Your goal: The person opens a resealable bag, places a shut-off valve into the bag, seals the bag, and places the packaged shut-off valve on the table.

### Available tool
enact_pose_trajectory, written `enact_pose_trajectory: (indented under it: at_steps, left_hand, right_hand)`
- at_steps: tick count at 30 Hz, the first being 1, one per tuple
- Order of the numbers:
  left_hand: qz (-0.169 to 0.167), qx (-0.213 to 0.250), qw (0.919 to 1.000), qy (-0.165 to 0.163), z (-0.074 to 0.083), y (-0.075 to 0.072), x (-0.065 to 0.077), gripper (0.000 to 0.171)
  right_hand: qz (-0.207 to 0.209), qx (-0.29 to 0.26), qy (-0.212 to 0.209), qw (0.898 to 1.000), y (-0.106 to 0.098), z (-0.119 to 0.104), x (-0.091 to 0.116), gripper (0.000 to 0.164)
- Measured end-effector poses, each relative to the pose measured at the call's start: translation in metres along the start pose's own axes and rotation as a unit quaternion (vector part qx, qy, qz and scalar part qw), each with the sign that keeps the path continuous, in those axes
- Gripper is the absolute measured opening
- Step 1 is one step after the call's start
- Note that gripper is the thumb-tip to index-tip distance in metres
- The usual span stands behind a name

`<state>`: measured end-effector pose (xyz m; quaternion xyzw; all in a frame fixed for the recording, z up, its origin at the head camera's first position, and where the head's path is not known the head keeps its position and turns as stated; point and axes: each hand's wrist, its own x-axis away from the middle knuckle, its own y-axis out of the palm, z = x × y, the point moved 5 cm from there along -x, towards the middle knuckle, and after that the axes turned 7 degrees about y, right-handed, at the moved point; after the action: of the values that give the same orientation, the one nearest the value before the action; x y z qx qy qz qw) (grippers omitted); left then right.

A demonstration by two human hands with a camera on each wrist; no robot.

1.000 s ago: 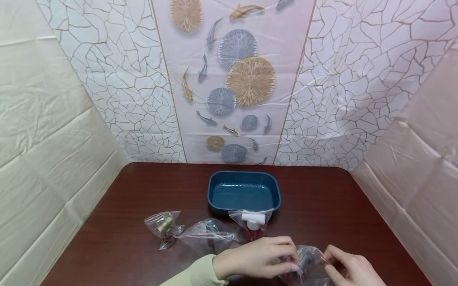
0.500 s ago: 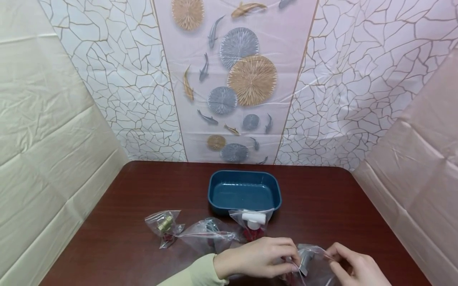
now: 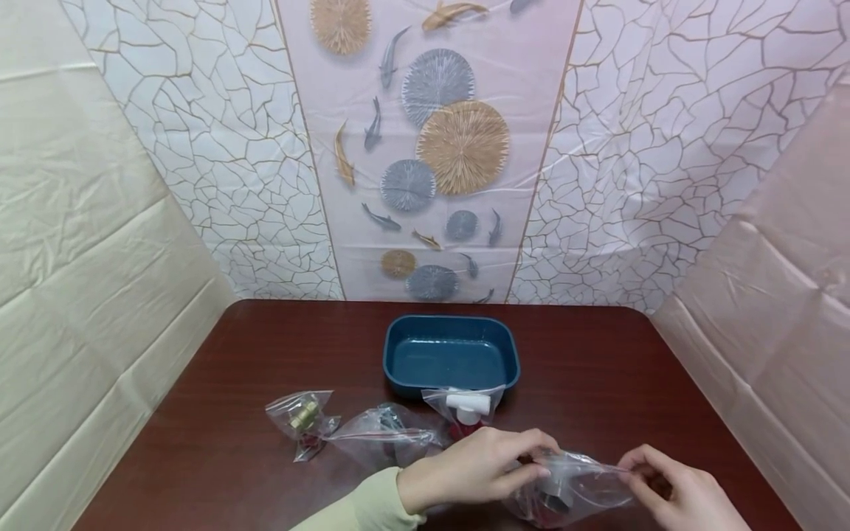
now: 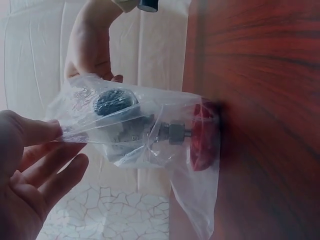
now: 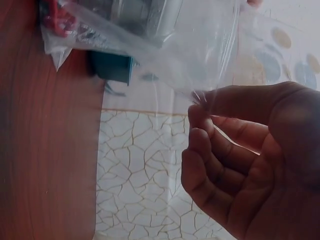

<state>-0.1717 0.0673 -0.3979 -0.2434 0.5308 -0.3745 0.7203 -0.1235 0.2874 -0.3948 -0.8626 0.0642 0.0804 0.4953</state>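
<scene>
A grey metal valve (image 4: pixel 120 125) with a red handwheel (image 4: pixel 204 137) stands inside a clear zip bag (image 3: pixel 594 487), its handwheel down at the tabletop in the left wrist view. My left hand (image 3: pixel 488 468) pinches the bag's upper edge on the left, thumb against fingers. On the opposite side, my right hand (image 3: pixel 687 490) pinches the other end of that edge. Between the two hands the plastic is pulled taut. The right wrist view shows the bag's corner gathered between the right thumb and forefinger (image 5: pixel 200 117), the other fingers curled below.
A blue tray (image 3: pixel 451 383) stands at mid table. In front of it is a bagged valve with a white T-shaped top (image 3: pixel 468 403) and red base. Further left lie a bag with a dark fitting (image 3: pixel 392 419) and a bag with a brass fitting (image 3: pixel 305 417).
My right hand has moved slightly right, stretching the bag's edge between both hands. The valve inside has shifted slightly left. The other bags and the tray stay put.
</scene>
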Motion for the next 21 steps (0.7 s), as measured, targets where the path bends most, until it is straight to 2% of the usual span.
enact_pose_trajectory:
  at_steps: [4, 8, 12, 15, 18, 21]
  left_hand:
    - [0.006, -0.024, 0.9995, -0.019, -0.003, -0.002, 0.002, 0.024]
    - [0.009, -0.035, 0.9992, -0.015, -0.003, -0.001, 0.004, 0.013]
    - [0.011, -0.047, 0.9987, -0.015, -0.001, -0.003, 0.004, 0.010]
    - [0.011, -0.066, 0.9975, -0.020, 0.001, -0.004, 0.004, 0.010]
    - [0.013, -0.083, 0.9961, -0.027, 0.003, -0.005, 0.003, 0.011]
    - [0.019, -0.086, 0.9954, -0.037, 0.005, -0.006, 0.004, 0.011]
  right_hand:
    - [0.003, 0.016, 0.015, 1.000, -0.001, 0.004, 0.000, 0.023]
    - [0.016, 0.015, 0.007, 1.000, -0.006, 0.006, 0.002, 0.024]
    - [0.037, 0.003, -0.016, 0.999, -0.010, 0.000, 0.006, 0.024]
    - [0.048, -0.009, -0.061, 0.997, -0.011, -0.010, 0.009, 0.027]
    - [0.031, -0.012, -0.097, 0.995, -0.010, -0.016, 0.012, 0.040]
    - [0.014, 0.002, -0.098, 0.995, -0.007, -0.012, 0.014, 0.049]
